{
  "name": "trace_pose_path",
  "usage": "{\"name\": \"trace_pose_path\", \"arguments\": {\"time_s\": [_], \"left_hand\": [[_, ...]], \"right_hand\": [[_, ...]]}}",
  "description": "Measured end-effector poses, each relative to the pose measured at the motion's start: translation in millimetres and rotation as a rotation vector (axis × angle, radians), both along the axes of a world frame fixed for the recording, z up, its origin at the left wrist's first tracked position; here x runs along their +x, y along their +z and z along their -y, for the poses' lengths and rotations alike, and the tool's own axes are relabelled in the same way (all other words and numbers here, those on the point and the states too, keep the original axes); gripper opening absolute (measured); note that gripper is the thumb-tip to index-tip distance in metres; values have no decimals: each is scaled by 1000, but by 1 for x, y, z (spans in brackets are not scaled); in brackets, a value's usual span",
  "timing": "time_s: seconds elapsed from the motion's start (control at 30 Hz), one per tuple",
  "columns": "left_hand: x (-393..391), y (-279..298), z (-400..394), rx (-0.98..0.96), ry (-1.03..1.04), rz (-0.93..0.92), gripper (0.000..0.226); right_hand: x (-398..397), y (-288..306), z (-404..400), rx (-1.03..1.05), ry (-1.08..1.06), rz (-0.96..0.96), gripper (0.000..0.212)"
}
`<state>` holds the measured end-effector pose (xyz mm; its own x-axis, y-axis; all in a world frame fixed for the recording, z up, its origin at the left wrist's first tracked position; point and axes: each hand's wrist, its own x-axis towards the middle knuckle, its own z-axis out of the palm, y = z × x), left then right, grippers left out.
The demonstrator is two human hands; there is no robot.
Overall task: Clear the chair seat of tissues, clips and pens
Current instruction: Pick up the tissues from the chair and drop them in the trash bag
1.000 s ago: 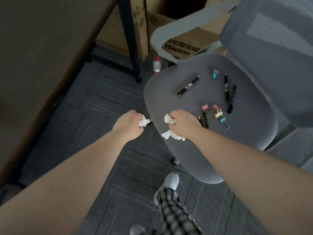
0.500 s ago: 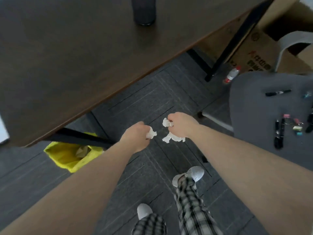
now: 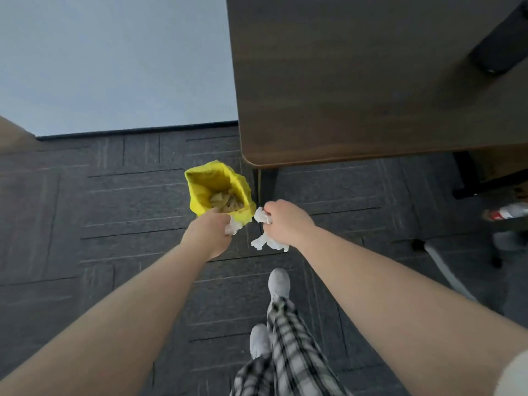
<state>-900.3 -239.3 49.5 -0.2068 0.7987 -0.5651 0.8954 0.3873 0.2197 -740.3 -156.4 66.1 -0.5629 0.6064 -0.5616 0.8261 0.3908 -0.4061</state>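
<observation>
Both hands are at the yellow bin (image 3: pixel 200 192) on the floor. The left hand (image 3: pixel 210 231) is shut tight on a tissue (image 3: pixel 233 224) just by the rim. The right hand (image 3: pixel 287 222) grips more tissue (image 3: pixel 267 242) beside the bin. Neither is dropped yet. The chair seat is out of view, so I cannot tell what is left on it

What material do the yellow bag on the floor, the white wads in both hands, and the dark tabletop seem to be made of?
The yellow bag looks like thin plastic film: faint sheen, soft wrinkled rim. The white wads, one in the left hand and one in the right hand, look like matte tissue paper, crumpled with ragged edges. The dark tabletop shows brown wood grain, possibly laminate; I cannot tell which.
</observation>
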Motion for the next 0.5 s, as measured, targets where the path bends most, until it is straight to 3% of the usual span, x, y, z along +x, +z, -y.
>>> {"name": "trace_pose_path", "arguments": {"time_s": [0.1,0.2,0.3,0.5], "left_hand": [[-30,-9,-1,3,72,1,16],[-64,-23,-6,-22,132,9,17],[-94,-44,-21,-7,184,35,12],[-139,-92,-48,-9,228,119,16]], "right_hand": [[-39,-18,-9,-22,24,32,22],[-81,-41,-20,-52,32,70,4],[-117,-59,-34,-30,18,100,21],[-171,-107,-52,18,-83,158,22]]}}
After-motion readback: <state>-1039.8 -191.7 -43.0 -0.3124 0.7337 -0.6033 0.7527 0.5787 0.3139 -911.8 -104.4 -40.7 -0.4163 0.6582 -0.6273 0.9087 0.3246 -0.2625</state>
